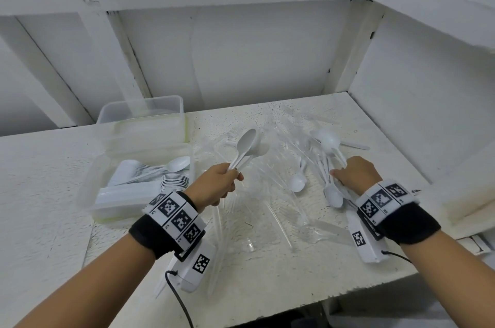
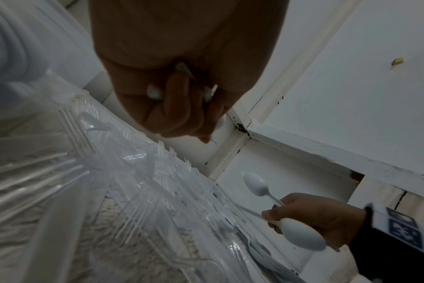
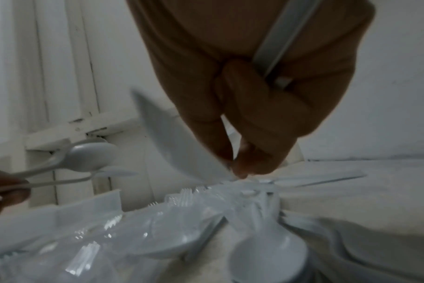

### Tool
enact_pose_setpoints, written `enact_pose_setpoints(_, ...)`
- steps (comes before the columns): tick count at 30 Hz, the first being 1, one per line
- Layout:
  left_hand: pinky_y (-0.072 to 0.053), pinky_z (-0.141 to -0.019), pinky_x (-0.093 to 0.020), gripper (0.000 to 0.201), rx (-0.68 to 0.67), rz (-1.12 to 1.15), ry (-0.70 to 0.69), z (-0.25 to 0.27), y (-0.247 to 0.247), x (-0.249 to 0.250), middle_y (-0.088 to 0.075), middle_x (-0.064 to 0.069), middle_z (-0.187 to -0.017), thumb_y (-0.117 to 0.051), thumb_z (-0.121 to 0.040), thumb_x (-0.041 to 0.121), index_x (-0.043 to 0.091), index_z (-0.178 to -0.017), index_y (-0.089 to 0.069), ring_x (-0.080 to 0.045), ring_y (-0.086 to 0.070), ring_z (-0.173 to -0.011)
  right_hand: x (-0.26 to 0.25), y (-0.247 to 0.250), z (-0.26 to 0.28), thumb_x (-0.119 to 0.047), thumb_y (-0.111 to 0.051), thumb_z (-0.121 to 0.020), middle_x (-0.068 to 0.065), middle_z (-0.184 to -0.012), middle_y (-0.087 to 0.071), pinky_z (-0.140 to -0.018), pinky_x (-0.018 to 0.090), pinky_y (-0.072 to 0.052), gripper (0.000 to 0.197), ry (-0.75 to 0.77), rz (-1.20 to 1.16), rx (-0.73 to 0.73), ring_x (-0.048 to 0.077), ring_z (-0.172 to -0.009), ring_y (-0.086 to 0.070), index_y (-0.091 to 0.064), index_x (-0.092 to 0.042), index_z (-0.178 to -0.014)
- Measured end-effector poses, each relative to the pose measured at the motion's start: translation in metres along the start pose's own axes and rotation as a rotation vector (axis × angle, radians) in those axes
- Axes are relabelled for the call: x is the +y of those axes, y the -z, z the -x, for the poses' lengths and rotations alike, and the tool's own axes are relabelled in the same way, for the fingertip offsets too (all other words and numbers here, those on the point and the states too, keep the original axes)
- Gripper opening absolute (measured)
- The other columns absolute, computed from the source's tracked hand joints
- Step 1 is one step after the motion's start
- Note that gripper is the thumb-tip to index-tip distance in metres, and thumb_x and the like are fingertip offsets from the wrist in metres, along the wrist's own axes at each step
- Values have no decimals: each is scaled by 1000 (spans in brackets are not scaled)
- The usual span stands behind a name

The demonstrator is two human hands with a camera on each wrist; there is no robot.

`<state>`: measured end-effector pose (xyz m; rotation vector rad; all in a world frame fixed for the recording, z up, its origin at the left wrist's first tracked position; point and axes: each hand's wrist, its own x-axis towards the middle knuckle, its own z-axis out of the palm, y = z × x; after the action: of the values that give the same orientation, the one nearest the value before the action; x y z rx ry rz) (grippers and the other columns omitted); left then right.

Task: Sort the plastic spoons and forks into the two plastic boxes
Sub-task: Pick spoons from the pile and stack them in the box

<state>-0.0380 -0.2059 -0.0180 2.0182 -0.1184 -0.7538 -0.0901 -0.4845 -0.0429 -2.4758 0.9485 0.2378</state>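
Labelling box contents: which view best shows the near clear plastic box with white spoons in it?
Head view: the near clear plastic box sits whole at left, its stacked white plastic spoons visible. Left wrist view shows only a blurred edge at far left; right wrist view shows nothing recognisable of it.

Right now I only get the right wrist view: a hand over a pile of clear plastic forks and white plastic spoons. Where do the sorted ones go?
Observer: The head view shows a clear plastic box at the left of the white table, with stacked white plastic spoons already in it.
Visitor: Is there a second one?
Observer: Yes, another clear plastic box stands right behind it, nearer the wall. I cannot tell what it holds.
Visitor: What is my hand gripping?
Observer: In the left wrist view, the right hand grips at least two white spoons, their bowls pointing opposite ways.
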Motion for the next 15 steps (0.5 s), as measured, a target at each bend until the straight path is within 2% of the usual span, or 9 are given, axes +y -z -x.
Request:
enact_pose_setpoints(4,-22,-36,-15,25,25,44,-17,5,4,-2,-40,1,-63,-37,-99,25,14,-87,-56,-9,-29,-49,-5,5,23,-19,-54,-89,8,-69,-54,-48,25,-32,22,62,-73,-8,15,-58,-48,-54,-2,-75)
enact_pose_setpoints(7,-21,-37,-15,24,37,77,-41,9,8,-5,-38,2,-61,-38,-99,23,14,-88,-56,-9,-28,-48,-17,8,48,-20,-54,-91,4,-70,-61,-51,21,-33,19,207,-136,14,10,-62,-52,-58,-3,-82)
enact_pose_setpoints(9,-21,-38,-15,23,36,101,-59,12,11,-6,-38,2,-61,-38,-99,22,14,-88,-57,-8,-28,-49,-34,6,63,-19,-54,-90,5,-75,-66,-53,19,-36,14,318,-216,20,13,-66,-56,-58,-6,-87)
enact_pose_setpoints(12,-21,-41,-16,23,36,142,-89,17,15,-8,-36,5,-59,-39,-99,24,16,-87,-57,-7,-28,-48,-67,-3,78,-21,-53,-91,3,-68,-54,-50,21,-34,19,439,-333,12,14,-58,-47,-52,-12,-74)
enact_pose_setpoints(15,-19,-40,-16,23,44,239,-105,21,18,-10,-34,7,-54,-40,-99,24,16,-86,-57,-6,-26,-44,-99,-15,83,-29,-52,-93,-1,-60,-40,-50,23,-32,33,422,-532,6,12,-53,-37,-41,-17,-64)
